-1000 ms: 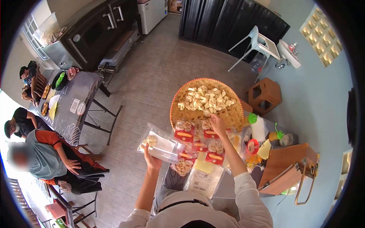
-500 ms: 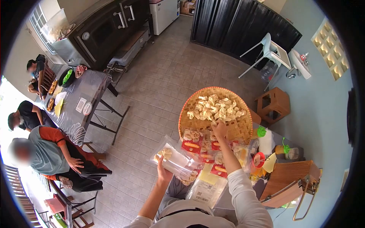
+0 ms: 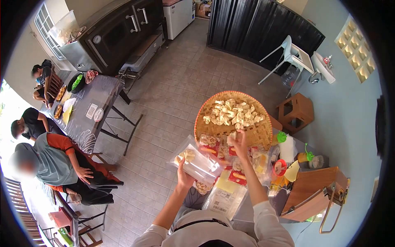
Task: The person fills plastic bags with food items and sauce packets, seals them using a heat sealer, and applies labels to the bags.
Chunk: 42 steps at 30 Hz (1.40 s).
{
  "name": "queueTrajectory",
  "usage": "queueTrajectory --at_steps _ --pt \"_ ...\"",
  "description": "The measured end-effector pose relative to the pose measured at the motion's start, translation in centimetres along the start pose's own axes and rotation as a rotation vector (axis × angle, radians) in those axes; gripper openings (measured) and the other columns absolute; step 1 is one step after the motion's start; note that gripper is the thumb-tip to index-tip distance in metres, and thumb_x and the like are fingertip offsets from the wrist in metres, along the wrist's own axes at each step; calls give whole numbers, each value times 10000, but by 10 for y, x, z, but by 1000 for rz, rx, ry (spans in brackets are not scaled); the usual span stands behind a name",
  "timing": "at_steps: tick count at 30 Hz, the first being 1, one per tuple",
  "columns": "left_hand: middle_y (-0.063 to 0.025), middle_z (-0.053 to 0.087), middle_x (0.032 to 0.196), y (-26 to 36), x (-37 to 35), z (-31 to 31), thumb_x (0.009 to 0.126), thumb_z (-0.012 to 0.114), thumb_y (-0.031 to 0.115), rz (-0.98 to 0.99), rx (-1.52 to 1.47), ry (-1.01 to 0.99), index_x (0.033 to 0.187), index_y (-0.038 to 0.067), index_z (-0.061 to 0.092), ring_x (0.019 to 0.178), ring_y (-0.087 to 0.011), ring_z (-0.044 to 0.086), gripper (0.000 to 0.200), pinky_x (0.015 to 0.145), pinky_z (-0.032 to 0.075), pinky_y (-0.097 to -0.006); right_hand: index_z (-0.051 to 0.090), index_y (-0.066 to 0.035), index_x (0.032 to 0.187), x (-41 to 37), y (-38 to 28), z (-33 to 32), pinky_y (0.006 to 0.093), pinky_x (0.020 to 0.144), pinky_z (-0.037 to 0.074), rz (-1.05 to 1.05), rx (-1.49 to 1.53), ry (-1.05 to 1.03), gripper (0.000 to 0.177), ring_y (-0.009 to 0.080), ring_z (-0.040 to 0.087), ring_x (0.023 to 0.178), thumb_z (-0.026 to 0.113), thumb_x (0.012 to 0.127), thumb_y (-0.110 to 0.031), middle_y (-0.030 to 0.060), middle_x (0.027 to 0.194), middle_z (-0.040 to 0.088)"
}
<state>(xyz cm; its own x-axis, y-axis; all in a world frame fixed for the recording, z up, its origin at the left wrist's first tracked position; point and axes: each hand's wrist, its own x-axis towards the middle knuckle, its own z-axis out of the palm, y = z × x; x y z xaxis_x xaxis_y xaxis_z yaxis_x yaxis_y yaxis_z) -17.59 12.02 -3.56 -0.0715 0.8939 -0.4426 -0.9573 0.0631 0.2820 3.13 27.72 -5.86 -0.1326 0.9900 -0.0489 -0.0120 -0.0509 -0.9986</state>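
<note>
My left hand [image 3: 184,176] is closed on a clear plastic bag [image 3: 205,166], which lies tilted with a few pale folded dumplings [image 3: 187,155] at its far end. My right hand [image 3: 240,145] pinches a dumpling [image 3: 232,136] in its fingertips, just over the near side of a round woven bamboo tray [image 3: 263,135]. A heap of similar dumplings [image 3: 232,112] sits toward the far side of that tray. Between my hands and the tray lie several filled packets with red labels [image 3: 238,177], partly covered by the bag and my right arm.
Flat plastic packaging with a printed label [image 3: 224,201] lies close to my body. Green-capped bottles [image 3: 281,137], a red container [image 3: 279,167] and a wooden box [image 3: 310,193] stand to the right. People sit by a long table [image 3: 92,99] at left.
My right hand has drawn back slightly from the heap, lifting a dumpling. My left hand and the bag have shifted a little to the right.
</note>
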Motion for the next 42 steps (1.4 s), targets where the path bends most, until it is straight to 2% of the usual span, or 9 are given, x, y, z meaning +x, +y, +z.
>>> queueTrajectory --at_steps 7,14,19,21,25,28,31,34,42 --pt "-99 469 1230 -23 -2 16 831 488 434 -79 -54 -82 1267 76 387 1146 -262 434 574 976 328 -408 572 -20 954 -134 -65 -31 201 632 452 88 37 -150 170 61 563 763 626 800 -66 32 910 602" --pt "-71 521 1162 -63 -31 27 849 457 402 -239 -22 -135 1214 82 447 1087 -239 477 485 951 348 -388 564 -32 1082 -206 -83 -35 192 478 404 48 -273 -214 270 45 525 573 608 818 -67 -2 798 575" --pt "-64 515 1175 -85 -69 38 837 495 396 -300 126 -183 1211 92 441 1102 -226 468 486 950 342 -382 425 -89 1288 -234 -92 -20 217 500 442 -86 -239 -213 440 88 576 606 537 863 -74 37 798 596" --pt "-69 513 1183 -90 -76 36 835 505 411 -304 138 -236 1216 86 432 1107 -222 467 506 954 330 -378 228 -109 1390 -244 -100 -21 233 603 454 151 -34 -279 586 111 574 683 497 872 -56 93 1171 506" --pt "-73 526 1157 -96 -90 28 829 493 405 -310 213 -241 1202 92 444 1063 -250 496 490 927 358 -402 70 -97 1412 -253 -101 -26 258 656 461 245 34 -312 684 119 577 684 503 884 -135 132 1185 488" --pt "-81 525 1169 -100 -94 23 833 479 411 -364 209 -264 1211 91 440 1078 -252 495 497 929 359 -406 12 -81 1408 -258 -101 -27 266 673 462 220 121 -336 731 134 557 824 510 876 -132 146 1388 251" --pt "-82 523 1181 -101 -98 22 838 468 404 -459 217 -327 1220 95 437 1094 -247 492 492 933 358 -414 39 -77 1410 -261 -80 -27 270 727 451 52 -19 -315 712 142 495 951 502 871 -123 138 1443 120" --pt "-79 524 1187 -104 -105 30 841 460 390 -435 162 -271 1231 100 429 1105 -243 490 488 935 360 -413 75 -66 1408 -263 -74 -28 315 872 372 -380 -916 -206 694 211 434 1032 502 872 -170 148 1359 266" --pt "-55 569 1067 -118 -98 22 836 456 381 -431 126 -207 1151 103 483 989 -220 533 421 884 387 -380 365 -44 1294 -277 -87 -24 292 894 378 155 6 -123 449 155 451 1067 494 884 -173 91 1188 424"
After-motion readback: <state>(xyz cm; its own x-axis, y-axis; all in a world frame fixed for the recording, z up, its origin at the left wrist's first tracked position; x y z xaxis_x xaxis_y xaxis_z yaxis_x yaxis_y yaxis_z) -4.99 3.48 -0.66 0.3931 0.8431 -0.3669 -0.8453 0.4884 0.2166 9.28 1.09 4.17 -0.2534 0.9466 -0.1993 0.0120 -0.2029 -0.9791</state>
